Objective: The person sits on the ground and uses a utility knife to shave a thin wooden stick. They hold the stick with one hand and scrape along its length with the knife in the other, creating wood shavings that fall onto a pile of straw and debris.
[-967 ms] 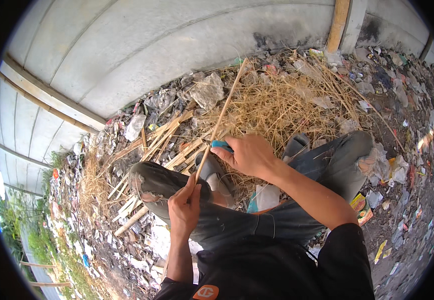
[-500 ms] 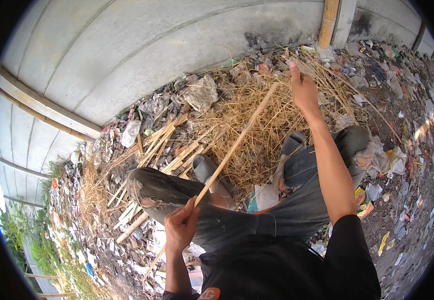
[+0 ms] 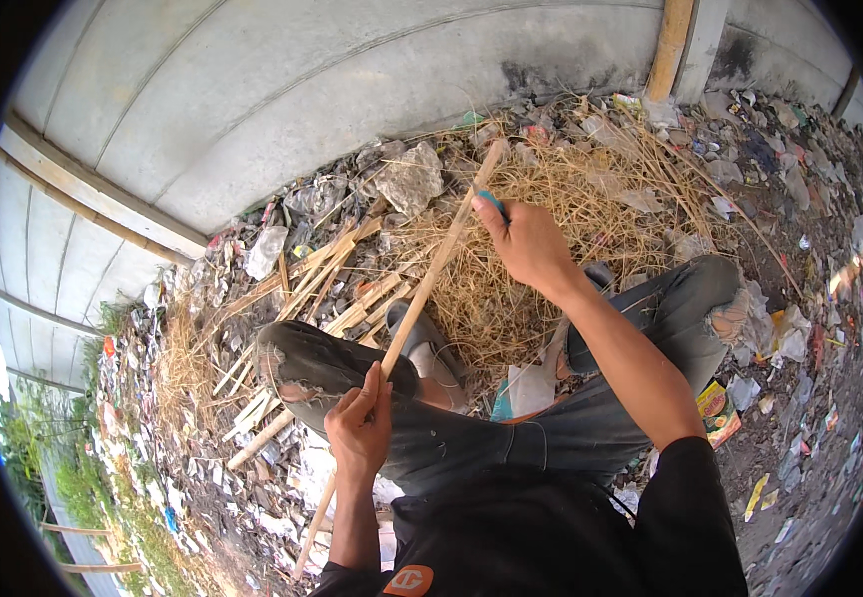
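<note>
My left hand (image 3: 360, 430) is closed around the lower part of a long pale bamboo strip (image 3: 438, 264). The strip slants up and away over my left knee, and its tail end comes out below that hand. Near the strip's far end, my right hand (image 3: 531, 244) is closed with its thumb against the wood. A small teal-blue object (image 3: 491, 202) pokes out of its grip by the thumb; the rest is hidden, so I cannot tell its kind. A heap of fine straw-coloured shavings (image 3: 531, 308) lies under the strip, around my feet.
More split bamboo pieces (image 3: 317, 281) lie left of the shavings, beside a grey stone chunk (image 3: 410, 179). A concrete wall (image 3: 372, 80) with a wooden post (image 3: 669, 50) rises behind. Scattered litter (image 3: 789, 418) covers the ground. My bent knees flank the work.
My right hand has come left and nearer, from beside the strip's far end onto it, and the teal-blue object now shows. The strip has tilted more upright; my left hand keeps its hold.
</note>
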Tool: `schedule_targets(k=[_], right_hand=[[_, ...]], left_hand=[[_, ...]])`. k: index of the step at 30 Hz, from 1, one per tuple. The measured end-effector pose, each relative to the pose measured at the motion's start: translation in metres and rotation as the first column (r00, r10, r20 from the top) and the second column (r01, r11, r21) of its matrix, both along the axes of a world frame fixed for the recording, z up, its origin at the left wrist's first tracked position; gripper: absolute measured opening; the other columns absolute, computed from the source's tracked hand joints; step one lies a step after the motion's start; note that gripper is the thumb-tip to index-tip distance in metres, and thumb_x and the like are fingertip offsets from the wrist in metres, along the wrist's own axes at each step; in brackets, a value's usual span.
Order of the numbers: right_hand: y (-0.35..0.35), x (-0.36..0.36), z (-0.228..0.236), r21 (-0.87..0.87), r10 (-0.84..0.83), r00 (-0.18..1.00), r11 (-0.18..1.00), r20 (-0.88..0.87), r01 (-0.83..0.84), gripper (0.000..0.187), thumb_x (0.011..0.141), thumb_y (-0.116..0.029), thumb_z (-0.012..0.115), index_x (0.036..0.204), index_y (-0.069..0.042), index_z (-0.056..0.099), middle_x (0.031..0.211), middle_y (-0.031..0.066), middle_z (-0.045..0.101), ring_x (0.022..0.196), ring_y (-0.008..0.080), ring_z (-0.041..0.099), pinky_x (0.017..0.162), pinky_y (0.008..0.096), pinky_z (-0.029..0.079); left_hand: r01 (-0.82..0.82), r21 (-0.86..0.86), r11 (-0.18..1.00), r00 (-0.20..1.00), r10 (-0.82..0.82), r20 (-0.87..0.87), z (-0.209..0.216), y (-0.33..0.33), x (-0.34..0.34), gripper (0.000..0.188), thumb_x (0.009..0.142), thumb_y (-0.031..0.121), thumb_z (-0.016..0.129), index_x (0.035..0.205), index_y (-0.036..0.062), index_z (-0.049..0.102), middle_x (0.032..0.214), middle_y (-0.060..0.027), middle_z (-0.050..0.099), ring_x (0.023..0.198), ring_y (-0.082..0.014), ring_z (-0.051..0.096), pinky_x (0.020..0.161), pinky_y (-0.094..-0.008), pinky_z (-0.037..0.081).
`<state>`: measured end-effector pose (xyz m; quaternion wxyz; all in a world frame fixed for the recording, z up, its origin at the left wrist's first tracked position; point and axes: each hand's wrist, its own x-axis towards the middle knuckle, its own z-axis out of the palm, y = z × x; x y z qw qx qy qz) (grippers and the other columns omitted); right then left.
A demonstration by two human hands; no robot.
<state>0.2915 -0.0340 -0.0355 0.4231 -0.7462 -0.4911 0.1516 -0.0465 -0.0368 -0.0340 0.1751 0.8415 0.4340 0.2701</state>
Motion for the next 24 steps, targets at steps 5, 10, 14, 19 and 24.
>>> schedule_targets(k=[5, 10, 14, 19, 24], right_hand=[[-0.02, -0.054, -0.019, -0.043, 0.229, 0.953, 0.973, 0.199, -0.225, 0.066, 0.107, -0.062, 0.048, 0.082, -0.004, 0.068, 0.056, 0.0176, 0.061, 0.053, 0.0387, 0.066, 0.052, 0.0484, 0.052], [-0.018, -0.07, -0.025, 0.009, 0.223, 0.92, 0.971, 0.321, -0.239, 0.066, 0.108, -0.061, 0.047, 0.082, -0.003, 0.068, 0.056, 0.0187, 0.062, 0.052, 0.0367, 0.066, 0.047, 0.0482, 0.049], [0.007, 0.04, -0.006, -0.014, -0.138, 0.989, 0.99, 0.054, 0.139, 0.076, 0.11, -0.064, 0.039, 0.078, 0.0, 0.068, 0.053, 0.0158, 0.058, 0.052, 0.038, 0.064, 0.05, 0.0488, 0.05], [-0.007, 0.002, -0.004, 0.077, -0.079, 0.995, 0.994, 0.068, 0.074, 0.071, 0.111, -0.058, 0.042, 0.079, 0.0, 0.067, 0.054, 0.0171, 0.057, 0.051, 0.0396, 0.062, 0.052, 0.0494, 0.05], [-0.03, -0.049, -0.004, 0.091, 0.13, 0.973, 0.985, 0.191, -0.149, 0.066, 0.11, -0.058, 0.043, 0.085, -0.001, 0.066, 0.052, 0.015, 0.056, 0.049, 0.0362, 0.062, 0.048, 0.0476, 0.047]], left_hand=[[0.022, -0.052, 0.998, 0.994, -0.016, 0.107, -0.016, 0.001, 0.009, 0.03, 0.093, 0.001, 0.076, 0.124, -0.0007, 0.076, 0.067, -0.0121, 0.063, 0.057, -0.0125, 0.058, 0.056, -0.0299, 0.046], [-0.034, -0.151, 0.988, 0.992, 0.052, 0.114, -0.003, 0.003, 0.011, 0.03, 0.094, 0.0, 0.075, 0.124, -0.0051, 0.074, 0.071, -0.0099, 0.066, 0.062, -0.0071, 0.057, 0.058, -0.0257, 0.045], [0.044, -0.147, 0.988, 0.987, -0.021, 0.158, 0.008, -0.008, -0.004, 0.031, 0.094, -0.001, 0.075, 0.125, -0.0035, 0.075, 0.071, -0.0084, 0.065, 0.063, -0.0067, 0.056, 0.058, -0.0244, 0.043], [0.023, -0.044, 0.999, 0.984, -0.015, 0.176, -0.001, -0.002, 0.013, 0.031, 0.095, 0.0, 0.075, 0.125, -0.0018, 0.075, 0.071, -0.0098, 0.063, 0.063, -0.0074, 0.054, 0.057, -0.0262, 0.043], [-0.045, -0.048, 0.998, 0.984, 0.053, 0.172, 0.0, 0.012, 0.027, 0.032, 0.095, 0.0, 0.074, 0.127, 0.0004, 0.075, 0.069, -0.0123, 0.063, 0.057, -0.0122, 0.055, 0.056, -0.0285, 0.044]])
